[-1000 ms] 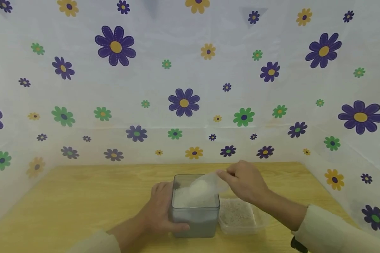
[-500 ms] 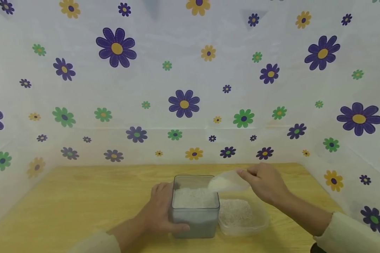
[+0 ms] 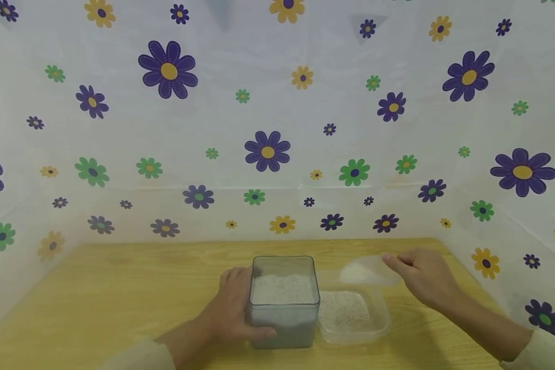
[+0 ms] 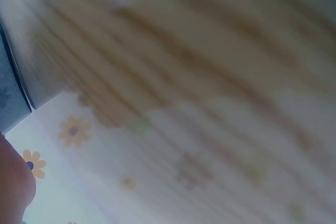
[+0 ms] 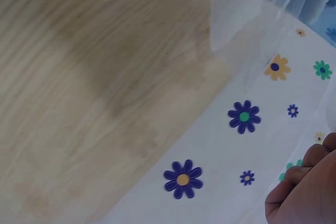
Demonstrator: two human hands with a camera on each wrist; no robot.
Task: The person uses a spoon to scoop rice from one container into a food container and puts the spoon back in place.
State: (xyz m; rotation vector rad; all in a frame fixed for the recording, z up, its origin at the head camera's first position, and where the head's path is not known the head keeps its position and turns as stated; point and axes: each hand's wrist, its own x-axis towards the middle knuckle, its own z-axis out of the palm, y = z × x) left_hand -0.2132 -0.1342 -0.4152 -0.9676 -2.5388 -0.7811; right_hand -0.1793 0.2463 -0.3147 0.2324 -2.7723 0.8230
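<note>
My left hand [image 3: 233, 308] grips the left side of a square, clear bluish storage container [image 3: 284, 326], thumb along its front. White grains that look like rice [image 3: 284, 289] lie inside it. My right hand [image 3: 427, 275] pinches the handle end of a translucent scoop [image 3: 372, 270] carrying more of the white grains. That scoop hangs above the back of a shallow clear plastic tub [image 3: 376, 321], which holds a heap of grains [image 3: 344, 311] toward its left. In the left wrist view, the container [image 4: 11, 90] shows only at the edge. The right hand [image 5: 307, 187] appears at lower right in its wrist view.
The container and the tub stand side by side on a wood-grain table [image 3: 143, 288]. A white sheet with printed flowers [image 3: 268, 103] hangs behind the table and along both sides.
My right hand has moved the loaded scoop out of the square container, rightward to above the tub. The left hand and both containers stay in place.
</note>
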